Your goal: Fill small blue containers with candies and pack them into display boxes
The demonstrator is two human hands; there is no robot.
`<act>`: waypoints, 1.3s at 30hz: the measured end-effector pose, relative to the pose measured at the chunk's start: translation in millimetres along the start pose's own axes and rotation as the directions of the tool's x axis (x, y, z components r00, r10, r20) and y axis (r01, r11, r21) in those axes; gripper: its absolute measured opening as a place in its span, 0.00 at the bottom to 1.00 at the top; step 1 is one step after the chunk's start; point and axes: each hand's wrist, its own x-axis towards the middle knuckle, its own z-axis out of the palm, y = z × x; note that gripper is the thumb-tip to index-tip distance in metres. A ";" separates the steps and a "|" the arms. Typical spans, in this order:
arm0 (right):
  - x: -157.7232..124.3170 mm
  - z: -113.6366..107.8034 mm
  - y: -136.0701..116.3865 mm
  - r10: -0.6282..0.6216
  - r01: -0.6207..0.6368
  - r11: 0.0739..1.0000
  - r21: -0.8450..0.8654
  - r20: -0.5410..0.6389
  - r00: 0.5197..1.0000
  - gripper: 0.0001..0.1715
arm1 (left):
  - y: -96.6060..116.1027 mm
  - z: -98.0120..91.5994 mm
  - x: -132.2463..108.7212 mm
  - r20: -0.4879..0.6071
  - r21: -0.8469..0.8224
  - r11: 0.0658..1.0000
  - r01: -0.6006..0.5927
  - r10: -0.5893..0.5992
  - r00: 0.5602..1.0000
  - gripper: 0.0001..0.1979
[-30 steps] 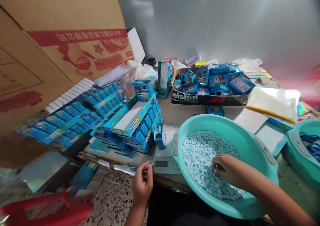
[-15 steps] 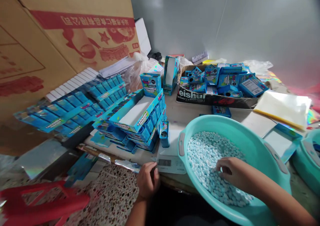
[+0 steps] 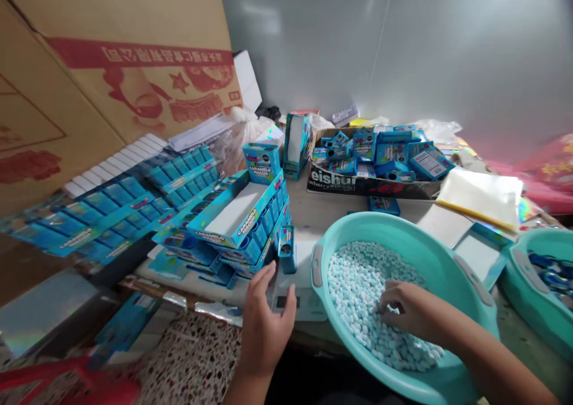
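My left hand [image 3: 267, 319] is open, thumb and fingers apart, over the front edge of a white digital scale [image 3: 306, 273]. Just beyond its fingertips a small blue candy box [image 3: 287, 249] stands upright on the scale, not touched as far as I can see. My right hand [image 3: 403, 306] reaches into a turquoise basin [image 3: 430, 241], with thumb and fingers curled together at the surface of the pale blue and white candies [image 3: 353, 285]. Its fingertips are partly hidden among them. Left of the scale, a blue display tray [image 3: 237, 208] with a raised back panel tops a stack of filled trays.
Behind the basin is a carton [image 3: 376, 185] full of blue candy boxes. Rows of packed trays [image 3: 107, 208] lie at left before a large cardboard box [image 3: 170, 22]. Another turquoise basin [image 3: 519, 267] stands at right, beside clear plastic sheets [image 3: 481, 196].
My left hand has risen and opened, moving forward toward the small box on the scale. My right hand stays in the candies, its fingers slightly lower. The view has shifted a little.
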 end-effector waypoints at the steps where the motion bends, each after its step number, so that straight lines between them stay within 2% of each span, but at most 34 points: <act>1: 1.0 0.6 -0.8 -0.005 0.005 1.000 0.007 -0.017 1.000 0.10 | 1.8 6.3 7.8 0.004 0.010 0.999 0.031 -0.031 1.000 0.29; 4: 3.5 4.2 -2.4 -0.017 0.017 1.000 0.007 -0.048 0.999 0.11 | -5.2 32.9 20.9 0.080 0.032 0.987 0.159 -0.161 0.984 0.33; 6: 4.2 6.8 -2.9 -0.007 0.008 1.000 0.018 -0.069 0.998 0.10 | -16.3 49.1 23.1 0.142 0.049 0.968 0.247 -0.251 0.958 0.35; 8: 4.6 8.3 -3.7 -0.006 0.010 0.999 0.049 -0.099 0.995 0.09 | -25.2 57.6 23.3 0.126 0.072 0.950 0.304 -0.311 0.942 0.34; 9: 4.8 8.3 -4.4 -0.007 0.016 0.998 0.068 -0.124 0.992 0.09 | -27.0 58.1 23.5 0.086 0.087 0.951 0.297 -0.304 0.949 0.33; 10: 5.2 7.8 -5.3 -0.011 0.025 0.996 0.087 -0.153 0.988 0.09 | -26.4 56.2 24.2 0.030 0.101 0.961 0.258 -0.262 0.965 0.32; 12: 6.1 5.9 -7.9 -0.011 0.037 0.993 0.115 -0.224 0.975 0.11 | -18.3 47.2 27.3 -0.086 0.125 0.989 0.080 -0.070 0.994 0.32; 14: 7.0 4.1 -10.6 0.000 0.038 0.991 0.130 -0.280 0.960 0.14 | -3.8 36.4 32.7 -0.131 0.167 0.970 -0.178 0.201 0.971 0.33; 16: 7.3 4.1 -12.7 0.026 0.009 0.993 0.121 -0.284 0.959 0.14 | 11.3 29.9 39.3 -0.045 0.225 0.902 -0.369 0.388 0.921 0.31; 17: 7.1 4.8 -13.4 0.033 -0.006 0.995 0.103 -0.262 0.964 0.13 | 17.4 29.4 42.8 0.034 0.239 0.876 -0.418 0.423 0.906 0.30; 19: 6.1 6.7 -14.5 0.027 -0.017 0.999 0.052 -0.205 0.978 0.12 | 24.5 32.9 49.4 0.153 0.223 0.885 -0.408 0.381 0.912 0.30; 21: 4.5 8.0 -15.8 0.015 -0.010 0.999 0.031 -0.170 0.985 0.12 | 24.9 38.6 55.6 0.189 0.185 0.923 -0.338 0.304 0.934 0.31; 23: 2.9 8.1 -17.5 0.013 -0.005 0.999 0.045 -0.174 0.985 0.12 | 21.6 41.8 61.6 0.201 0.175 0.932 -0.318 0.282 0.938 0.33; 26: 1.7 7.9 -19.9 0.026 -0.017 0.998 0.061 -0.161 0.987 0.14 | 16.9 39.5 69.9 0.289 0.172 0.892 -0.419 0.361 0.887 0.36; 28: 1.6 9.0 -20.7 0.035 -0.028 0.998 0.049 -0.139 0.990 0.17 | 15.3 35.9 73.1 0.302 0.174 0.869 -0.464 0.401 0.865 0.36; 32: 1.6 11.3 -20.5 0.041 -0.035 0.998 0.044 -0.140 0.989 0.18 | 7.8 30.6 69.8 0.247 0.205 0.874 -0.441 0.390 0.887 0.31; 36: 0.8 7.5 -21.4 0.019 -0.011 0.998 0.061 -0.132 0.991 0.17 | -7.7 27.6 56.9 0.194 0.219 0.866 -0.449 0.412 0.890 0.28; 38: 0.8 5.0 -22.5 0.037 -0.031 0.998 0.057 -0.111 0.993 0.17 | -14.3 28.1 46.7 0.128 0.184 0.907 -0.379 0.360 0.924 0.24; 39: 1.0 4.3 -22.7 0.051 -0.045 0.997 0.058 -0.098 0.994 0.17 | -17.2 29.4 40.2 0.074 0.148 0.946 -0.288 0.280 0.957 0.21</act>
